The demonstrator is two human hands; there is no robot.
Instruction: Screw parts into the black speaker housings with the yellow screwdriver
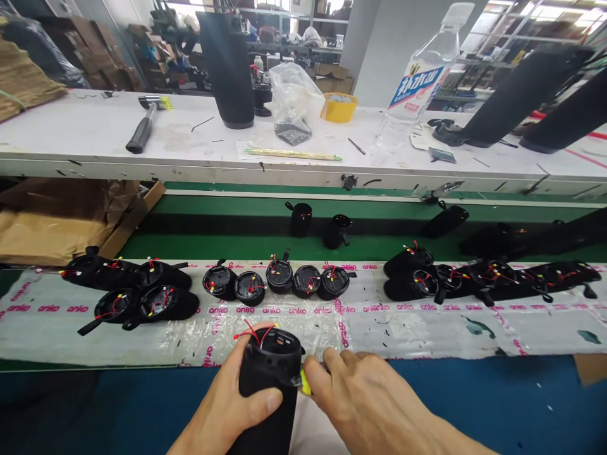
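At bottom centre, a near-upright cylinder.
Left hand grips its left side; right hand pinches a yellow tool against its right edge, near the top.

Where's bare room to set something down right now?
Shelf: between the cardboard and the hammer. Sheet: the front left corner, before the left cylinders; a narrower gap parts the middle cylinders from the right cylinders. Crowded: those right cylinders, packed close, and the shelf around the tall cylinder, bag and tape.
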